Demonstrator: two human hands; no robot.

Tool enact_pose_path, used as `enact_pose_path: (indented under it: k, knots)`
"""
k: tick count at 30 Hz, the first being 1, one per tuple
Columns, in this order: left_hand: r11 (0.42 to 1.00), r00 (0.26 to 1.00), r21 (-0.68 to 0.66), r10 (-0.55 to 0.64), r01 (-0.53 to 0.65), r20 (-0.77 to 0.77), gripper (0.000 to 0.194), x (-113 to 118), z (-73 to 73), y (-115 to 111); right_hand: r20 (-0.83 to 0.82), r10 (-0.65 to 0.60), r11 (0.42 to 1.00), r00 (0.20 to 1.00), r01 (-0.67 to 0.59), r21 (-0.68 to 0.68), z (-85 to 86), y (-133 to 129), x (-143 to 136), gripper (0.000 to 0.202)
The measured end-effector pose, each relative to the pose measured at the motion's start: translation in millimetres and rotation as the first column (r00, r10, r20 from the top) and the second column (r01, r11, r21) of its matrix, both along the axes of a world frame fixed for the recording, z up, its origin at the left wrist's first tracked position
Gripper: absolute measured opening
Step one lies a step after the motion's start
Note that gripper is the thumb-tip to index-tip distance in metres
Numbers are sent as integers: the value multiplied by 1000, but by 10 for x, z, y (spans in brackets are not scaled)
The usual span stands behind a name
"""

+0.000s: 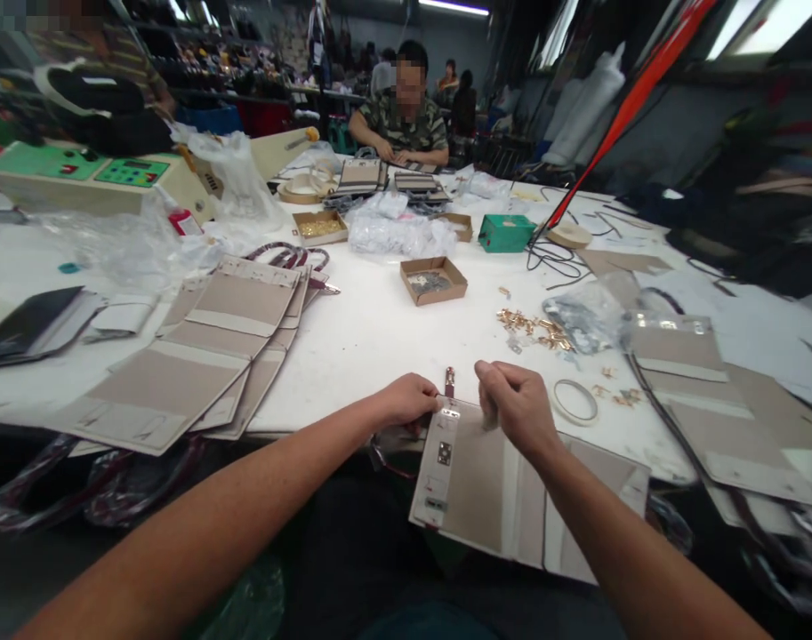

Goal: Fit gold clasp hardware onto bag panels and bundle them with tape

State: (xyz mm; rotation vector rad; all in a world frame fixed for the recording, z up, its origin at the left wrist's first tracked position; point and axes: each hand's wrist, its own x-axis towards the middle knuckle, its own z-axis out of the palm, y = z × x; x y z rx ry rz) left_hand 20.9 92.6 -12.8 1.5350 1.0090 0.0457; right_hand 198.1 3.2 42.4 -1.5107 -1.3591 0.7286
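Observation:
A beige bag panel (489,480) lies at the table's front edge, overhanging it, with small metal fittings along its left strip. My left hand (409,402) pinches the panel's upper left corner, beside a strap end with a shiny metal clasp (449,382). Over the panel's upper part, my right hand (518,404) is closed, knuckles up; whatever it may hold is hidden. A roll of tape (575,401) rests just right of that hand. Several gold-coloured metal pieces (532,327) are scattered farther back.
Stacked bag panels lie at left (209,356) and right (705,400). Behind are an open cardboard box (433,281) of small parts, a green box (505,233), plastic bags (402,233) and a green-topped machine (105,173). A co-worker (406,111) sits across the table. An orange-red strip (619,124) slants down at right.

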Motion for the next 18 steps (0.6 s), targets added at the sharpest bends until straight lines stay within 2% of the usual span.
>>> enact_pose_path:
  k: [3,5,7,9,12,14,16,18]
  knots:
    - [993,997,89,-74,72,28,30,-2,119,-75,314,-110,992,943,125,-29,2,-281,383,32]
    - [956,983,239,-182,169,32,32,51,301,-157,441,-86,993,894,112,-34,-68,-548,645,30]
    - [845,958,471,-287,252,4,30,158,551,-260,440,-10,995,898,53,-85,-125,-845,861,33]
    - [700,932,645,-359,307,-53,28,308,821,-392,367,28,993,930,17,-116,-93,-1143,1008,32]
    - [500,892,783,-426,371,-150,26,590,1162,-656,260,2,995,966,25,-99,169,-1578,1111,29]
    - [419,893,857,-439,301,-99,21,790,1316,-848,211,-29,993,977,52,-104,425,-1855,1168,29]
    - [366,897,927,-433,83,90,17,963,1409,-1015,182,-98,984,978,122,-127,677,-2120,1285,31]
    - [317,861,932,-408,-178,303,23,1069,1436,-1130,170,-231,958,958,254,-135,889,-2375,1502,36]
